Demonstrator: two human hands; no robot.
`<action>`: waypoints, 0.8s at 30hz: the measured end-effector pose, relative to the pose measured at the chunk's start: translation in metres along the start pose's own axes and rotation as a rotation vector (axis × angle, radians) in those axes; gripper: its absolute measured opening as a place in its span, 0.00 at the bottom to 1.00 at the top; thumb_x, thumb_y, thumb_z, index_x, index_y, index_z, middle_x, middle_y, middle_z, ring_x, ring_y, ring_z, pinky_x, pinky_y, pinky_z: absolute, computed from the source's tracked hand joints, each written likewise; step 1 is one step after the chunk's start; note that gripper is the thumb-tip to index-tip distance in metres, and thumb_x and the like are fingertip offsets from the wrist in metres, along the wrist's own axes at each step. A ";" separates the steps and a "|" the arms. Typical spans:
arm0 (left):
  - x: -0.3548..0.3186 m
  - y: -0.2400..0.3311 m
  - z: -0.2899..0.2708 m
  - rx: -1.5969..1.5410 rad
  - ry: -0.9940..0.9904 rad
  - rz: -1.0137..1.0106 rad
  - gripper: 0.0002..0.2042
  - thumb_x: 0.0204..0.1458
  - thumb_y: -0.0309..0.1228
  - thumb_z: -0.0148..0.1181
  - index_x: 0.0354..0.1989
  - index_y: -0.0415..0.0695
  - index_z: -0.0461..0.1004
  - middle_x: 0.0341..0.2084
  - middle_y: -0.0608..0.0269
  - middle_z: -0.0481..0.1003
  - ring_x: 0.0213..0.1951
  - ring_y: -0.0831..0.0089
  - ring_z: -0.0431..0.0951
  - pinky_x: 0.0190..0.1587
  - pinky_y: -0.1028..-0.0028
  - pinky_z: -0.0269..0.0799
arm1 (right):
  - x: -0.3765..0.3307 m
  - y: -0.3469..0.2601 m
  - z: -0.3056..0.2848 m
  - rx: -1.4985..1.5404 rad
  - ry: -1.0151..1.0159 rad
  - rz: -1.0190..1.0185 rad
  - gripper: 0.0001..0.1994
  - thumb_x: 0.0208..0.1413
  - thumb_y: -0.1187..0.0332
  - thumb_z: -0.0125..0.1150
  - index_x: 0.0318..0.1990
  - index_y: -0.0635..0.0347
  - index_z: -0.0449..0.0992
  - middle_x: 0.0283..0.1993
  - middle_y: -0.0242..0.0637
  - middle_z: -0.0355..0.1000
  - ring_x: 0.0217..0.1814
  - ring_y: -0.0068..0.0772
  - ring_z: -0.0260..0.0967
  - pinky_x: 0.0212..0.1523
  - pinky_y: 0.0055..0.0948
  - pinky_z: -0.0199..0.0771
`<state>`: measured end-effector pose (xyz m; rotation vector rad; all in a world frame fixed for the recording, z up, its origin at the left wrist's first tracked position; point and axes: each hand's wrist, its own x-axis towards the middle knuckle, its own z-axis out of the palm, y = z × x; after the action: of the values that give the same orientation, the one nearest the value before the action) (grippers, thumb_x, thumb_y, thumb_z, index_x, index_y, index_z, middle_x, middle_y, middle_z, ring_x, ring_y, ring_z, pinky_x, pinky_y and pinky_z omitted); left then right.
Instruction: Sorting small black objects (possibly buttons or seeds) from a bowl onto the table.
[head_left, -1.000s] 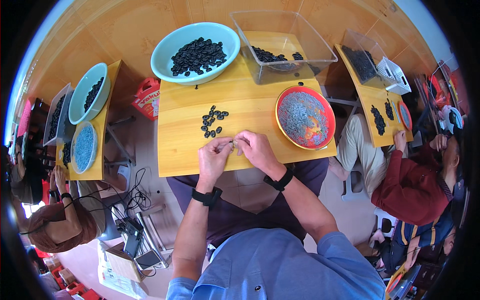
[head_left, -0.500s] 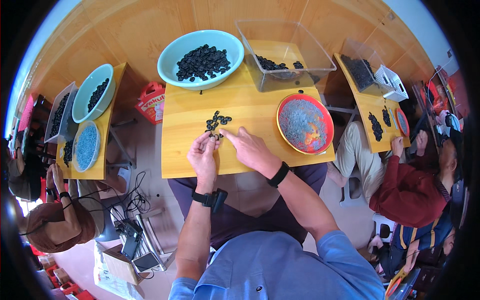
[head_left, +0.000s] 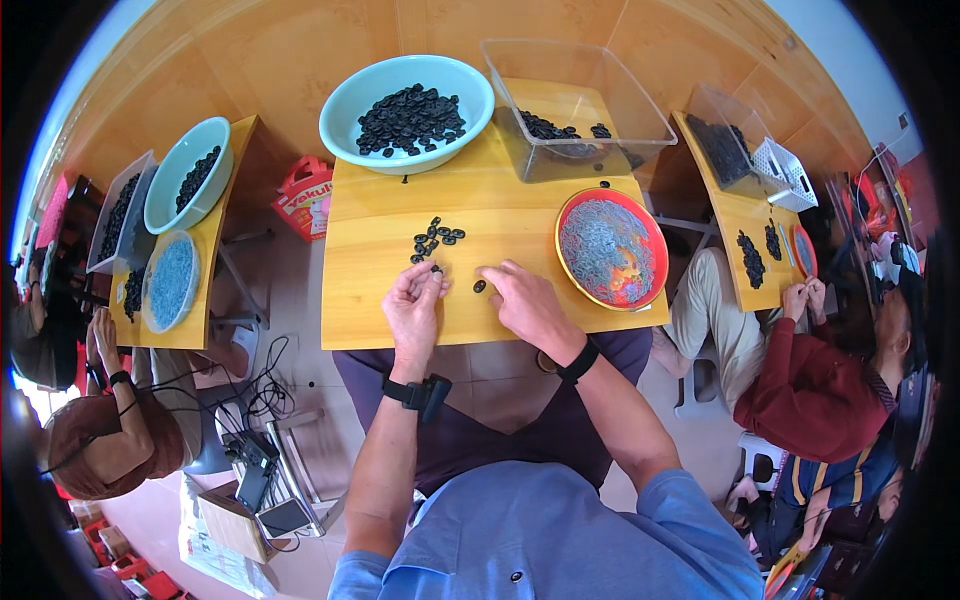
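Both my hands rest on a small wooden table. My left hand pinches a small black piece between thumb and fingertips at the near edge of a little heap of black pieces. My right hand lies flat with fingers curled, fingertips next to a single black piece on the wood. It holds nothing that I can see.
A light blue bowl full of black pieces and a clear plastic tub stand at the table's far edge. A red-rimmed plate sits to the right. Other people work at similar tables on both sides.
My right hand has drawn back from the heap to the table's middle. My left hand has shifted slightly toward the near edge of the heap, still pinching.
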<state>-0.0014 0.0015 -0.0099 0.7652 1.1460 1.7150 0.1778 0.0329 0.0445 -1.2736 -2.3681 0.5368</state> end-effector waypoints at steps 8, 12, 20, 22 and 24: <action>-0.003 -0.003 0.001 0.086 -0.050 -0.010 0.08 0.58 0.18 0.61 0.45 0.33 0.76 0.34 0.59 0.80 0.32 0.78 0.80 0.38 0.79 0.77 | 0.006 0.002 0.004 0.020 0.004 -0.010 0.05 0.49 0.74 0.61 0.35 0.63 0.77 0.34 0.43 0.73 0.37 0.50 0.75 0.37 0.46 0.74; -0.004 0.000 0.004 0.117 -0.079 -0.015 0.08 0.58 0.19 0.60 0.45 0.33 0.76 0.33 0.59 0.80 0.32 0.78 0.80 0.37 0.79 0.76 | 0.002 0.005 0.007 0.004 0.034 0.011 0.04 0.49 0.73 0.62 0.32 0.64 0.77 0.33 0.43 0.73 0.37 0.49 0.75 0.38 0.45 0.75; -0.014 -0.008 0.024 0.003 -0.148 -0.081 0.08 0.58 0.18 0.59 0.46 0.33 0.76 0.35 0.58 0.80 0.37 0.76 0.81 0.42 0.74 0.82 | -0.005 0.011 0.015 0.492 0.058 0.240 0.07 0.54 0.73 0.63 0.37 0.68 0.78 0.31 0.48 0.79 0.29 0.37 0.79 0.31 0.32 0.77; -0.015 -0.013 0.022 -0.012 -0.163 -0.064 0.08 0.58 0.18 0.59 0.46 0.34 0.76 0.36 0.58 0.80 0.37 0.76 0.81 0.43 0.75 0.81 | -0.005 0.014 0.024 0.641 0.100 0.289 0.07 0.55 0.74 0.63 0.39 0.69 0.78 0.31 0.46 0.79 0.29 0.34 0.79 0.32 0.30 0.77; -0.015 -0.014 0.022 -0.005 -0.156 -0.096 0.09 0.58 0.17 0.59 0.46 0.34 0.76 0.35 0.58 0.80 0.38 0.76 0.81 0.45 0.75 0.81 | -0.006 0.017 0.028 0.786 0.142 0.343 0.06 0.56 0.76 0.62 0.40 0.69 0.77 0.32 0.44 0.80 0.30 0.31 0.79 0.32 0.28 0.78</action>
<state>0.0280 -0.0021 -0.0153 0.8139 1.0543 1.5500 0.1788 0.0324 0.0114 -1.2549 -1.5464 1.2718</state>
